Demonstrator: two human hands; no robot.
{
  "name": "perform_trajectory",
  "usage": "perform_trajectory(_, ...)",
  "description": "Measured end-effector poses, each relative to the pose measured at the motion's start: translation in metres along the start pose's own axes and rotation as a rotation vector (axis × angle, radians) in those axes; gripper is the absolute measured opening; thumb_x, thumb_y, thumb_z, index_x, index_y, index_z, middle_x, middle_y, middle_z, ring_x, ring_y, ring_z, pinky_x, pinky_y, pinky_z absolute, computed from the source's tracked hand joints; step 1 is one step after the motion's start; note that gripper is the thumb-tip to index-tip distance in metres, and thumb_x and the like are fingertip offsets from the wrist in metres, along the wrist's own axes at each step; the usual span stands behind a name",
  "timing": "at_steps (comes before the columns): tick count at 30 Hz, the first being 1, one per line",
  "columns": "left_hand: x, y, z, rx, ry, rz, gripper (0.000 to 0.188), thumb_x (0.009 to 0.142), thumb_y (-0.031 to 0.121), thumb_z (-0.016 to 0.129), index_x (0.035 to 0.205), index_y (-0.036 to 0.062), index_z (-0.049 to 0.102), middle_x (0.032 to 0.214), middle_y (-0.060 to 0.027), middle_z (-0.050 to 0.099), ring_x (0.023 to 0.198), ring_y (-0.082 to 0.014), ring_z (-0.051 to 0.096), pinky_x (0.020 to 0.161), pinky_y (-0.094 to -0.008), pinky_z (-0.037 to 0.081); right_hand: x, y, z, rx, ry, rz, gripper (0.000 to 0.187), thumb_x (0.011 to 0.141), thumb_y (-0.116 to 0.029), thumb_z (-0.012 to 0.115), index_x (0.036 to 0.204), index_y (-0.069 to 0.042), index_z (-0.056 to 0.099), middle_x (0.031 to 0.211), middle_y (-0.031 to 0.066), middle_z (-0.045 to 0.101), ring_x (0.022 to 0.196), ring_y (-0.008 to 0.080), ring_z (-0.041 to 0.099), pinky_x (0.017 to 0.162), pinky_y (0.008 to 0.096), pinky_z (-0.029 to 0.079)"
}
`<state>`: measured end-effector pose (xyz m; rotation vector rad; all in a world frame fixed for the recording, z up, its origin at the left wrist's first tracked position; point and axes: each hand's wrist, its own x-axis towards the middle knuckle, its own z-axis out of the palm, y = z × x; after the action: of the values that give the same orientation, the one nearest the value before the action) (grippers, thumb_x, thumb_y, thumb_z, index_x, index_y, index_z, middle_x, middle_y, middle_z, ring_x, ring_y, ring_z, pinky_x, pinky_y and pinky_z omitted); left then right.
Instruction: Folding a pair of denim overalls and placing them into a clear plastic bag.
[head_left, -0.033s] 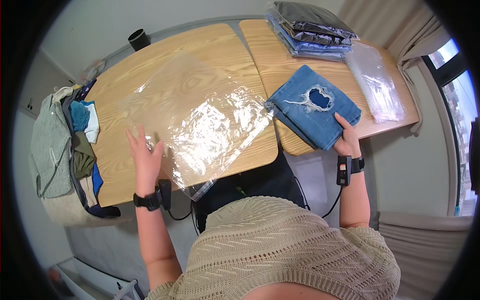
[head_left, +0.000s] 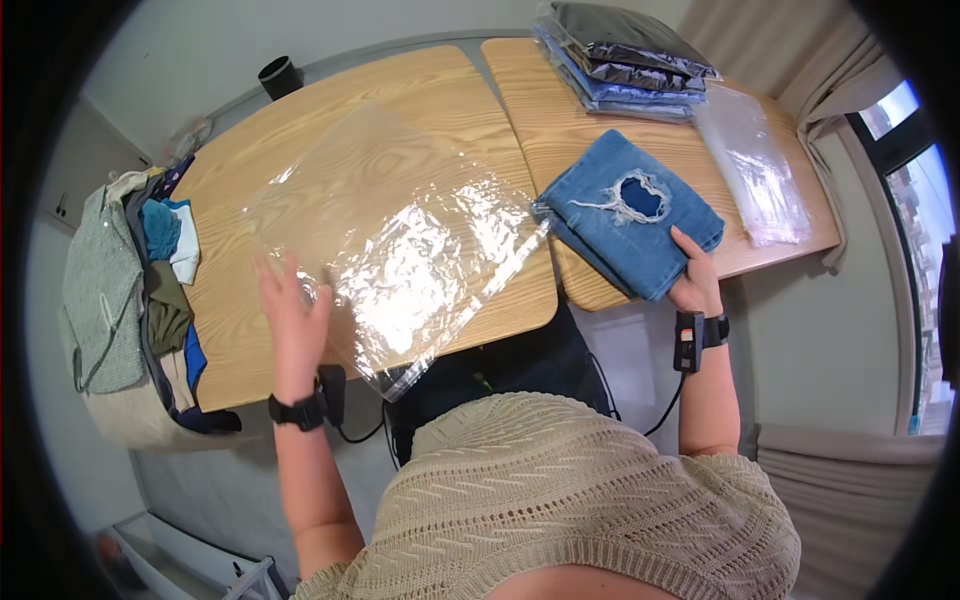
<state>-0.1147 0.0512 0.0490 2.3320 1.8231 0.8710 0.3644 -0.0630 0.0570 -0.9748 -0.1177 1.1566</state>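
Note:
A large clear plastic bag [head_left: 400,250] lies flat and shiny on the left table, one corner hanging over the near edge. At its left edge is my left hand [head_left: 295,310], open, fingers apart and slightly blurred; I cannot tell whether it touches the film. On the right, folded blue jeans [head_left: 600,245] with a frayed hole rest on the other table, and their far-left side meets the bag's right corner. My right hand [head_left: 697,280] grips the near-right corner of the jeans, thumb on top and the other fingers hidden underneath.
A stack of bagged folded garments [head_left: 630,65] stands at the far right, with a pile of flat clear bags [head_left: 755,170] beside it. Assorted clothes [head_left: 120,290] are heaped at the far left. A dark bin [head_left: 279,78] stands behind the left table [head_left: 440,80].
My left hand has shifted slightly to the right, its fingers now a little blurred. My right hand and the jeans stay in place.

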Motion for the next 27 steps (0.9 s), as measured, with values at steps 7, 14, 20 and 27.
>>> perform_trajectory(7,-0.058,0.092,-0.033,-0.101,-0.603,0.380,0.044,0.086,0.022,0.063,0.130,0.0194,0.053,0.145,-0.0214,0.033,0.134,-0.0436,0.027,0.108,-0.0538,0.022,0.011,0.002,-0.005,0.067,-0.019,0.017,0.042,0.085,-0.003,0.059,0.125,0.004,0.047,0.123,0.0187,0.056,0.114,0.0338,0.055,0.100,0.0478,0.044)
perform_trajectory(14,-0.065,0.086,-0.008,-0.057,-0.525,0.337,0.050,0.085,0.025,0.063,0.132,0.0126,0.048,0.144,-0.0189,0.034,0.134,-0.0412,0.028,0.107,-0.0525,0.026,-0.002,-0.022,-0.021,0.173,-0.192,-0.141,0.042,0.088,-0.013,0.056,0.124,0.007,0.048,0.127,0.0216,0.054,0.117,0.0355,0.053,0.105,0.0476,0.038)
perform_trajectory(20,-0.049,0.081,0.005,-0.032,-0.431,0.364,0.057,0.084,0.015,0.062,0.132,-0.0064,0.040,0.139,-0.0192,0.041,0.130,-0.0383,0.036,0.104,-0.0446,0.033,-0.054,-0.024,0.001,0.232,-0.415,-0.005,0.044,0.086,-0.014,0.054,0.125,0.006,0.048,0.125,0.0228,0.055,0.114,0.0370,0.054,0.102,0.0501,0.040)
perform_trajectory(27,-0.033,0.079,0.011,-0.301,-0.161,0.285,0.076,0.071,-0.020,0.044,0.143,-0.0023,0.025,0.148,-0.0207,0.026,0.134,-0.0365,0.031,0.111,-0.0404,0.029,-0.067,0.050,0.040,0.085,-0.330,0.454,0.041,0.081,-0.001,0.055,0.120,0.009,0.050,0.114,0.0213,0.060,0.104,0.0338,0.061,0.094,0.0458,0.048)
